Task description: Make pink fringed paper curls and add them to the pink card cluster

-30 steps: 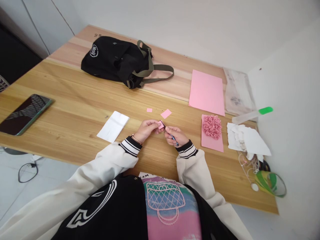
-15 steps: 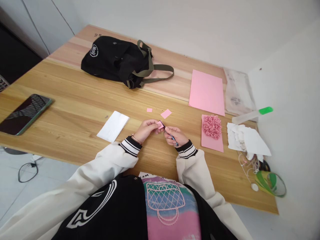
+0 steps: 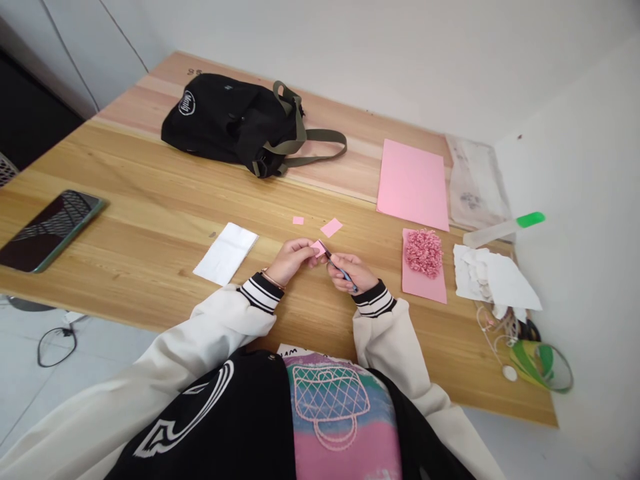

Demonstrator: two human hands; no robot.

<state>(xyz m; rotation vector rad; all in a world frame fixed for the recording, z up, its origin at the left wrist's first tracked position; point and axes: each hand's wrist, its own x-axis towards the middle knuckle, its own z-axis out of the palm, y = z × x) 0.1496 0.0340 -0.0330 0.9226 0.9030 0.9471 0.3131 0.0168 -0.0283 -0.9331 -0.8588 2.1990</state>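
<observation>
Between thumb and fingers, my left hand (image 3: 294,260) pinches a small piece of pink paper (image 3: 318,249). A pair of scissors (image 3: 344,273) with a dark blade and bluish handle is gripped in my right hand (image 3: 355,272); its blades meet the right edge of the paper. How far the blades are apart is too small to make out. Just beyond my hands, a small pink rectangle (image 3: 331,227) and a smaller pink piece (image 3: 298,220) lie flat on the wooden table (image 3: 165,207).
Left of my hands lies a folded white paper (image 3: 227,254), with a phone (image 3: 50,230) farther left. A black bag (image 3: 230,123) lies behind. To the right are pink sheets (image 3: 414,183), a pink yarn bundle (image 3: 424,253), white paper scraps (image 3: 513,280) and a green-ended plastic tool (image 3: 505,230).
The scissors have shifted slightly against the pink paper, and their blades look a little more spread. Both hands stay almost in place; the objects on the table have not moved.
</observation>
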